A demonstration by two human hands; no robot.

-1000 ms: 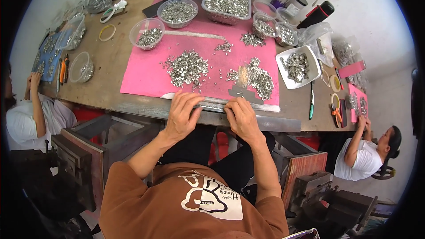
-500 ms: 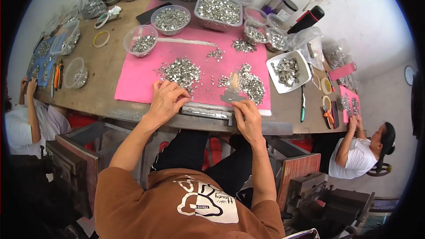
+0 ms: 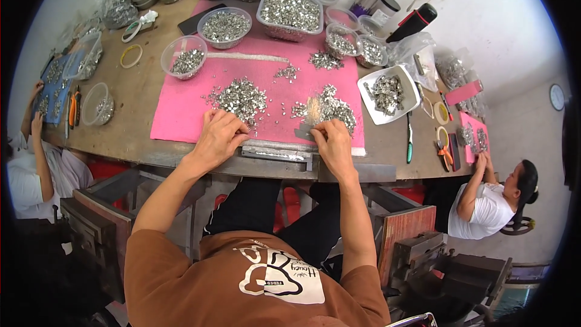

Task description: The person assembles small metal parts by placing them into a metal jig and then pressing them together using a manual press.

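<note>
My left hand [image 3: 219,140] rests at the near edge of a pink mat [image 3: 172,109], beside a heap of small silvery metal pieces [image 3: 241,102]. Its fingers are pinched together; whatever lies between them is too small to make out. With my right hand [image 3: 334,147] I pinch a thin grey metal plate [image 3: 304,131], just in front of a second heap of metal pieces [image 3: 336,111]. A flat brush-like patch of tan bristles [image 3: 313,110] lies against that heap. Between my hands, a metal bar fixture [image 3: 275,154] with a bright silvery strip sits along the table edge.
Plastic tubs of metal pieces [image 3: 290,13] line the mat's far side. At right are a white square dish [image 3: 366,98], a green-black toothbrush-like tool [image 3: 410,139] and orange-handled pliers [image 3: 445,156]. Co-workers sit at left and right; another pair of pliers [image 3: 77,106] lies left.
The whole view has shifted slightly. My right hand has moved a little away from me, its fingers farther over the grey plate. My left hand stays nearly in place.
</note>
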